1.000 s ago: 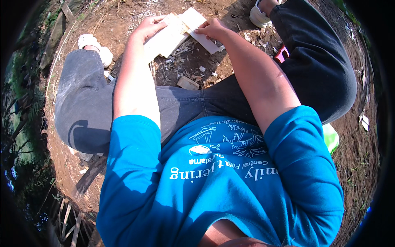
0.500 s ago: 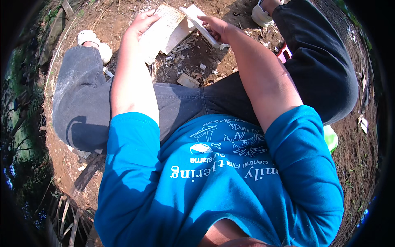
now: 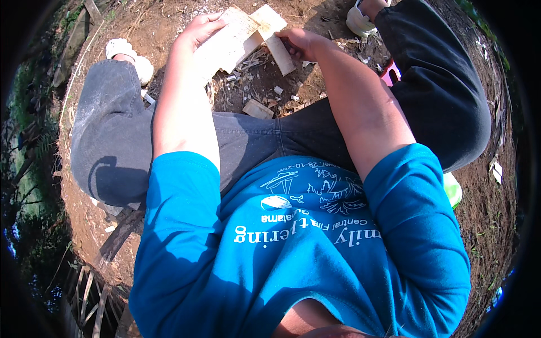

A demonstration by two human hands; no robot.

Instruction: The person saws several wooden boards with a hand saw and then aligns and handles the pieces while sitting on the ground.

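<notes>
My left hand (image 3: 198,32) is closed on a wide, pale wooden board (image 3: 234,35), thumb lying along its upper face. The board is brightly lit and slants down toward my lap. In my right hand (image 3: 302,43) is a narrower wooden board (image 3: 279,56), its broad face turned up and its far end lighter. The two boards meet or overlap near their far ends; whether they are joined I cannot tell. Most of my right fingers are in shadow under or behind the narrow board.
Wood chips and shavings (image 3: 278,90) litter the brown soil between my legs. A small wooden block (image 3: 258,109) lies by my lap. White shoes (image 3: 129,59) are on my feet. A pink-red object (image 3: 390,72) rests by my right leg, with a bright green one (image 3: 452,190) farther back.
The narrow board in my right hand has rolled from nearly edge-on to broad face up. The wide board in my left hand has shifted slightly.
</notes>
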